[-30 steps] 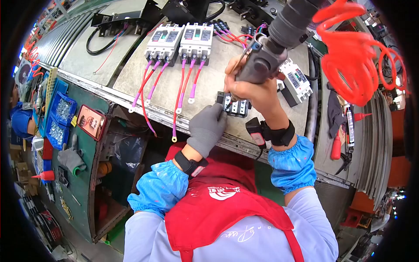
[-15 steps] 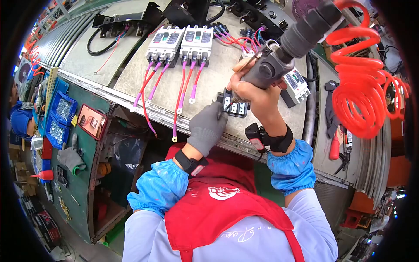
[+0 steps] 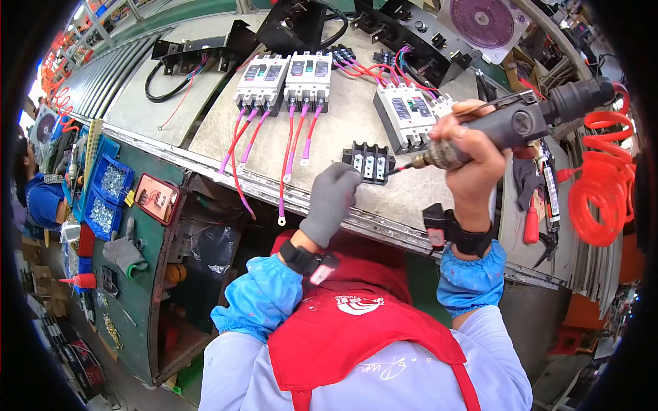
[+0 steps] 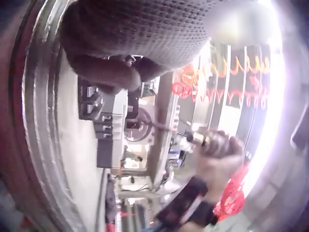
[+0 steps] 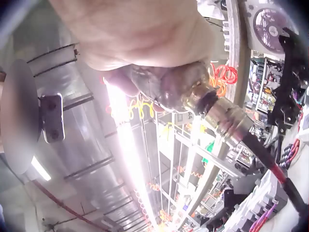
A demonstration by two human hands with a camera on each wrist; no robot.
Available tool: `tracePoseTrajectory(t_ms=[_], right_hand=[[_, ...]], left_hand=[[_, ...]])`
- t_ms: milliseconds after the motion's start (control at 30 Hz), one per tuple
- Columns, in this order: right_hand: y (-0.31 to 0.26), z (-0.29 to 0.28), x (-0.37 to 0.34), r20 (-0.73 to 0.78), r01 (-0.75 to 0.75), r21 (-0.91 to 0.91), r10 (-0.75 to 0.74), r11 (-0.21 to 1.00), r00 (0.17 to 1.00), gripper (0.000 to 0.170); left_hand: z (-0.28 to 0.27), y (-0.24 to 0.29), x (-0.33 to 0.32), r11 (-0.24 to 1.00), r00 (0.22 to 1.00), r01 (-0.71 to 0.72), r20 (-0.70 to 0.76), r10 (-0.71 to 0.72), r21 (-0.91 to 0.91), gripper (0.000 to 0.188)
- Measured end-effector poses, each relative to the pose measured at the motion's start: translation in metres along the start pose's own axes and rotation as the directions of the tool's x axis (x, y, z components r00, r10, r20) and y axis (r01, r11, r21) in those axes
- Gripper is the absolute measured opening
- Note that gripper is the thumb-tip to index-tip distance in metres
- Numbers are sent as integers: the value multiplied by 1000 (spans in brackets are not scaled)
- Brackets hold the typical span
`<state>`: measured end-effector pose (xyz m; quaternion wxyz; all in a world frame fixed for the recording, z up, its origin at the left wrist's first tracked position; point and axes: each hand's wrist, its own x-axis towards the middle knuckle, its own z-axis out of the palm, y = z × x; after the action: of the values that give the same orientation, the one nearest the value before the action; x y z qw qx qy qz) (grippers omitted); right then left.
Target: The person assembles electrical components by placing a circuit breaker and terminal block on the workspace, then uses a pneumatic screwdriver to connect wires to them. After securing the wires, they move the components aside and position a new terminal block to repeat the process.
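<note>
My left hand [image 3: 331, 202], in a grey glove, pinches the left end of a black terminal block [image 3: 370, 163] near the bench's front edge. Three metal terminals show along the block's top. My bare right hand [image 3: 474, 154] grips a dark power screwdriver [image 3: 510, 127] around its front end. The tool lies nearly level, and its thin bit points left, with the tip close to the block's right side in the head view. In the right wrist view, the brass-coloured chuck [image 5: 227, 118] and dark bit extend beyond my fingers.
Two circuit breakers [image 3: 308, 77] with red and purple leads stand at the back left. Another breaker [image 3: 406, 113] sits behind the block. A red coiled hose [image 3: 600, 198] hangs at the right, and black metal brackets [image 3: 418, 34] lie along the back.
My right hand has moved right with the screwdriver, which has swung from steeply tilted above the block to nearly level. The block is now uncovered. My left hand stays at its left end.
</note>
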<state>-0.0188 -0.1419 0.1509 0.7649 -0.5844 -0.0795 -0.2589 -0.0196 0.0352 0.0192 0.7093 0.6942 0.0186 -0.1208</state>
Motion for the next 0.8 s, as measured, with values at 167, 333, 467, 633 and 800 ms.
tracePoseTrajectory(t_ms=[167,333,467,633,800], right_hand=[[-22,-36,-8,-127,-158,95,170,983,977,26],[-24,-84,-33,-154,-421,64,426,905,891,26],[-14,-119,-61,-253,-506,159,531,848,809,23],[-9,-172,-108,-373,-547,257,604,797,704,18],[-38,-227,-133,-626,-547,261,571,795,531,14]], left_hand=[[-3,11,-6,898,963,265,143,-229,-351,27],[-9,33,-14,995,992,85,102,-80,-46,28],[-7,32,-8,995,996,67,58,-71,74,30],[-16,15,15,967,993,-99,82,82,236,30],[8,13,11,938,993,-110,79,89,328,27]])
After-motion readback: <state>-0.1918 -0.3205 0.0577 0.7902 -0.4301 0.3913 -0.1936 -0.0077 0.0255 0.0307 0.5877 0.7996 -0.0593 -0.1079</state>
